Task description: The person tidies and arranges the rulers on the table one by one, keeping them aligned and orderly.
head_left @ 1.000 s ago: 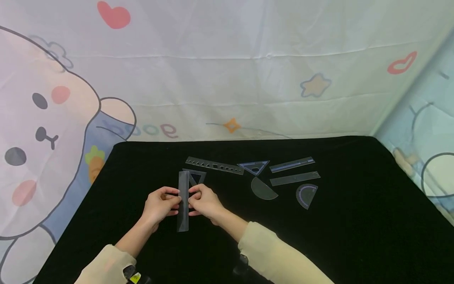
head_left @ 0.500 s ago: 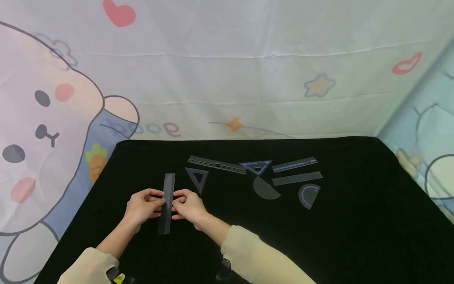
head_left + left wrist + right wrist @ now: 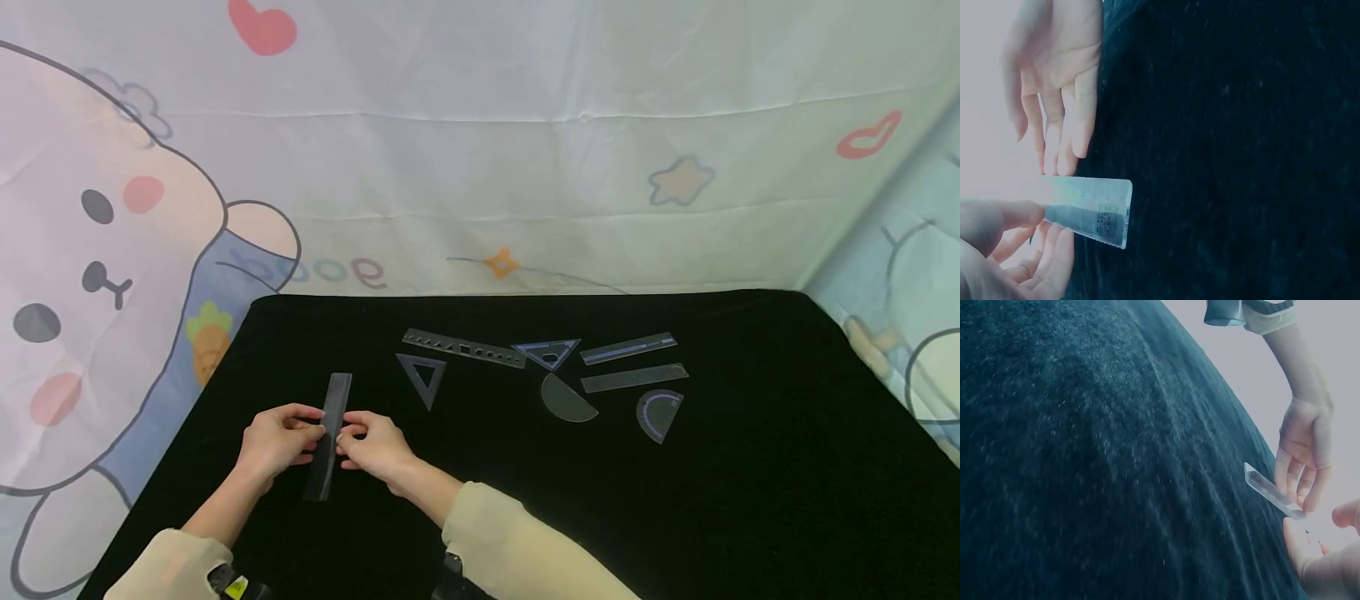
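Observation:
A clear plastic ruler [image 3: 327, 440] lies lengthwise between both hands over the black cloth, its far end leaning right. My left hand [image 3: 272, 443] pinches its left edge, thumb on top and fingers underneath. On the opposite edge, the fingertips of my right hand [image 3: 377, 448] touch the ruler. In the left wrist view, the right hand [image 3: 1063, 69] has straight fingers, and its thumb stands apart from the ruler [image 3: 1100, 209]. The right wrist view shows the ruler [image 3: 1269, 490] edge-on between the hands. Nearest to them on the cloth is a clear set square [image 3: 423, 379].
Farther back lie a stencil ruler [image 3: 465, 348], a blue-marked set square [image 3: 547, 353], a blue-striped ruler [image 3: 628, 348] and a plain clear ruler [image 3: 634, 379]. Two protractors, a plain one [image 3: 564, 400] and a blue-marked one [image 3: 660, 414], lie before them. A printed curtain [image 3: 487, 167] hangs behind the table.
Both hands have carried the ruler leftward, away from the set square it partly covered, which now shows whole. The ruler has tilted further. The head view has shifted slightly.

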The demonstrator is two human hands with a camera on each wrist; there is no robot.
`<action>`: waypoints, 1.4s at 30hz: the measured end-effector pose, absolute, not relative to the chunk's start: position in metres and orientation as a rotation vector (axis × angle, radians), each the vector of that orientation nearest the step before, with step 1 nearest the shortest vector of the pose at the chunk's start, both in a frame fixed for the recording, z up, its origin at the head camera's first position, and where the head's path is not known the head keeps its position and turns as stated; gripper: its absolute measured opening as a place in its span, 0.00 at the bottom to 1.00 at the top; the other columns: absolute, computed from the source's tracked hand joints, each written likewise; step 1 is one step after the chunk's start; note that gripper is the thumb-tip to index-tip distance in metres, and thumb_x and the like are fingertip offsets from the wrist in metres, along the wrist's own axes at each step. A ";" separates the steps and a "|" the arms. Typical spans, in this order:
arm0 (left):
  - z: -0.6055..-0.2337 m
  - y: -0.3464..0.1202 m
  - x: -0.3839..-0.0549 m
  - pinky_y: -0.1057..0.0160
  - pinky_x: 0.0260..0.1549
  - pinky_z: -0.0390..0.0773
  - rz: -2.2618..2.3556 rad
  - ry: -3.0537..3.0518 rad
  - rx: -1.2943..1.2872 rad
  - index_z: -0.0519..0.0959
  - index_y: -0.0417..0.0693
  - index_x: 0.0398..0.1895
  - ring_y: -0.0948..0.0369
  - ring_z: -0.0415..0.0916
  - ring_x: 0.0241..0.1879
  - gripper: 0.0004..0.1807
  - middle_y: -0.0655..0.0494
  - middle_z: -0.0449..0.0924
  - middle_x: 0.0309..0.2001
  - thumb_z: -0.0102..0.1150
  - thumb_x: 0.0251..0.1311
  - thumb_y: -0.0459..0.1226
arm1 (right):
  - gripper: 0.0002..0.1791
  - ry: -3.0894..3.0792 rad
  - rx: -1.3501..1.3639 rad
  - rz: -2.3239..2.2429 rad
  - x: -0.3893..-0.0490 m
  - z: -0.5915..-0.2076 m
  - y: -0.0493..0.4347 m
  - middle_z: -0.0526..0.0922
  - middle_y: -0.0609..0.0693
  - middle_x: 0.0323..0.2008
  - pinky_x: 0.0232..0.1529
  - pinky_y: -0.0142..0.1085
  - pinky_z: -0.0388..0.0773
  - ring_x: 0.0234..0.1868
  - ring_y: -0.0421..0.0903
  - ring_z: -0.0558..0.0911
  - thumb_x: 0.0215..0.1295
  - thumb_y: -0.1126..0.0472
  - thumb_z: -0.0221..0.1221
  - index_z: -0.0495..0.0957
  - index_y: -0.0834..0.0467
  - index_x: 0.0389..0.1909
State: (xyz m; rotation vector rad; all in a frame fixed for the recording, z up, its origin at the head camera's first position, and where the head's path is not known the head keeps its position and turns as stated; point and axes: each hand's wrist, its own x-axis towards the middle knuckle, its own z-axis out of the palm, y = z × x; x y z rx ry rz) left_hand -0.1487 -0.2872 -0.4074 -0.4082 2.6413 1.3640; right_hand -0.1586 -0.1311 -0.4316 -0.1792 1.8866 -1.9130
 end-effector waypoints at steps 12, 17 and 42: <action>-0.407 -0.306 -0.149 0.60 0.29 0.83 1.254 2.673 -0.466 0.74 0.35 0.49 0.61 0.79 0.30 0.16 0.44 0.79 0.36 0.55 0.60 0.35 | 0.25 1.769 -0.295 -1.881 -0.153 -0.434 -0.145 0.73 0.55 0.55 0.40 0.35 0.82 0.46 0.47 0.81 0.64 0.65 0.53 0.64 0.62 0.62; -0.410 -0.313 -0.150 0.60 0.28 0.83 1.204 2.688 -0.487 0.75 0.35 0.48 0.60 0.78 0.29 0.16 0.45 0.79 0.34 0.55 0.60 0.35 | 0.26 1.697 -0.367 -1.870 -0.150 -0.436 -0.146 0.70 0.56 0.59 0.42 0.36 0.81 0.49 0.48 0.79 0.66 0.65 0.51 0.60 0.63 0.65; -0.412 -0.323 -0.151 0.62 0.24 0.82 1.100 2.710 -0.459 0.76 0.34 0.44 0.61 0.77 0.25 0.13 0.49 0.80 0.27 0.56 0.57 0.34 | 0.27 1.686 -0.452 -1.695 -0.154 -0.434 -0.147 0.66 0.55 0.63 0.44 0.36 0.80 0.50 0.47 0.79 0.67 0.61 0.50 0.58 0.60 0.66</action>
